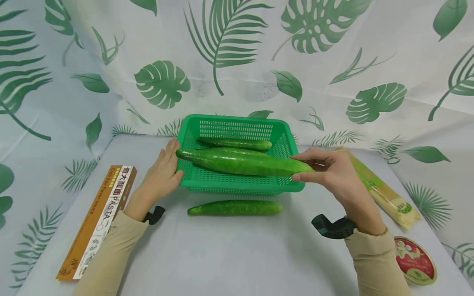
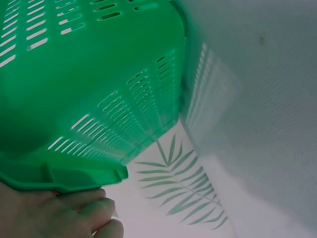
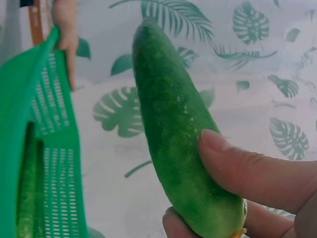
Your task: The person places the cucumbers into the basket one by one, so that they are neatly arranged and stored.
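A green plastic basket (image 1: 240,187) stands at the middle of the table. My right hand (image 1: 329,170) pinches one end of a large cucumber (image 1: 237,161) between thumb and fingers. In the right wrist view, this cucumber (image 3: 171,119) points away from the thumb and stands apart from the basket's mesh wall (image 3: 59,183). Inside the basket lies another cucumber (image 1: 237,143), along the back wall. My left hand (image 1: 164,172) lies along the basket's left end, fingers extended; the left wrist view shows these fingers (image 2: 94,213) right under the rim (image 2: 64,183).
On the table in front of the basket lies a cucumber (image 1: 235,207). A long pasta box (image 1: 98,222) is at the left. On the right are a yellow-green packet (image 1: 381,187) and a round red tin (image 1: 414,261). A leaf-print curtain (image 1: 237,90) rises behind.
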Available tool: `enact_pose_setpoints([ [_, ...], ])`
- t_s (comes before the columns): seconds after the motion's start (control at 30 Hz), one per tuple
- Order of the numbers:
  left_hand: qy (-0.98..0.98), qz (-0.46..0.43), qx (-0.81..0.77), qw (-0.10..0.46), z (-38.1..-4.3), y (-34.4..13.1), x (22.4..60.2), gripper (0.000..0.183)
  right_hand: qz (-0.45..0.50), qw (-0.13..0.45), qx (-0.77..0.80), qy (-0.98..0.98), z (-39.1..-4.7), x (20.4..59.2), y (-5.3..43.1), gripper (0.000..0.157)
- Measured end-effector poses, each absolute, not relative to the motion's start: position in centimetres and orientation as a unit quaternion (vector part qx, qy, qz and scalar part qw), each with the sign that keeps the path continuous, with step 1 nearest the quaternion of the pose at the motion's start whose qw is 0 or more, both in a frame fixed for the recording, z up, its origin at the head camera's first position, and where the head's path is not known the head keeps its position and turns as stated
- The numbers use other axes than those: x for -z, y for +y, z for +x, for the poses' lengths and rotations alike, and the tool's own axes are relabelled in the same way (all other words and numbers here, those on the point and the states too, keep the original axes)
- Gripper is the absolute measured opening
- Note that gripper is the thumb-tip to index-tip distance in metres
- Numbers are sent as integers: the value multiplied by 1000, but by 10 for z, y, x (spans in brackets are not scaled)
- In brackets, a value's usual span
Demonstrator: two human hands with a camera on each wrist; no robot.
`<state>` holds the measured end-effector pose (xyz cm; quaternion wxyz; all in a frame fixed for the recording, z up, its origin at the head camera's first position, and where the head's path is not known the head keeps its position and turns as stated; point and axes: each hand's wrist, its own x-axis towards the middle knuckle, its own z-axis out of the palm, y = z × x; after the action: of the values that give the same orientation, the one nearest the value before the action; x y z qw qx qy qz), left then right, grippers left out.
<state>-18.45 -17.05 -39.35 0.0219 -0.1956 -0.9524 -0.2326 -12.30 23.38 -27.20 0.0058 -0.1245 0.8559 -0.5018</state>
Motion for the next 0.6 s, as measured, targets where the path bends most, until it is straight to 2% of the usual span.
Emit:
enact_pose_setpoints([
  [0.23, -951, -195, 239, 27, -184, -171, 393, 76, -91, 14, 499, 862, -151, 276, 227, 40],
  [0.6, -949, -197, 243, 28, -186, -170, 393, 77, -76, 64, 464, 880, -191, 323, 228, 40],
])
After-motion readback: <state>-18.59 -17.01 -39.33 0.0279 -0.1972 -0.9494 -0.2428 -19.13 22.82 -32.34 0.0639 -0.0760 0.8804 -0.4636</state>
